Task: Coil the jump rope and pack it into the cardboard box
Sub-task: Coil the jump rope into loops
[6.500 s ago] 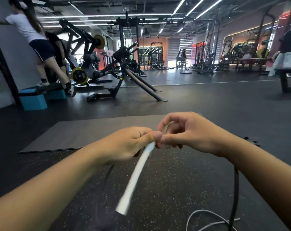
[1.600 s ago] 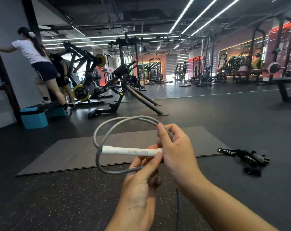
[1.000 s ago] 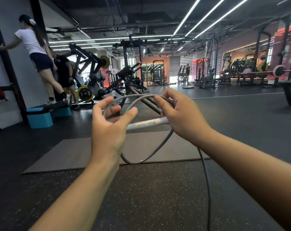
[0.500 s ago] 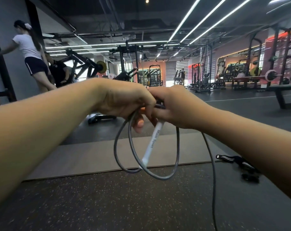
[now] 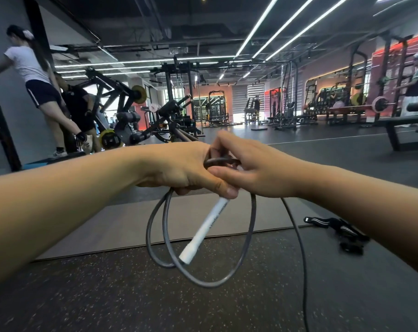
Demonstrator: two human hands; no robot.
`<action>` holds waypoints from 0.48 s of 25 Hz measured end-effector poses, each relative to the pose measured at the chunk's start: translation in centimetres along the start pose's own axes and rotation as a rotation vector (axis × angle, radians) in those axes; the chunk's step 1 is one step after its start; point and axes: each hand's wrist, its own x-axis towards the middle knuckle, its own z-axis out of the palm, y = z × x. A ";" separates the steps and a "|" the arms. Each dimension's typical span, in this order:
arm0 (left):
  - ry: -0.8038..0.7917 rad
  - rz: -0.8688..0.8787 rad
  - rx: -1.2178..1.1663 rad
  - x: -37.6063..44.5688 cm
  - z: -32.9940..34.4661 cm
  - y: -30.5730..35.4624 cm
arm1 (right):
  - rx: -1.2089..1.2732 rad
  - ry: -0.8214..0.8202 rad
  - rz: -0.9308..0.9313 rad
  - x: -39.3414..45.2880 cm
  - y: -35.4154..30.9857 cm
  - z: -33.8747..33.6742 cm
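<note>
While my left hand (image 5: 179, 168) clamps the grey jump rope (image 5: 247, 238) loops, my right hand (image 5: 256, 168) pinches them too. Its white handle (image 5: 204, 232) dangles inside the coils.

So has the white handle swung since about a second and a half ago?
Yes. The white handle lay level then; now it hangs tilted down across the grey mat's front edge, below both hands.

The grey jump rope (image 5: 247, 238) hangs in loose loops from a pinched bunch, its white handle (image 5: 204, 230) slanting down-left, one strand trailing downward.
</note>
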 end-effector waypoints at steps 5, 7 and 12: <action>0.016 -0.006 0.057 -0.9 0.0 -1.7 | 0.469 -0.068 0.309 -0.1 1.0 -3.3; 0.000 0.031 0.019 -1.3 -0.3 -2.0 | 0.378 -0.157 0.337 -0.2 1.7 -3.9; 0.094 -0.064 -0.332 -2.6 -1.9 -3.6 | 0.379 -0.211 0.500 -1.3 3.2 -4.4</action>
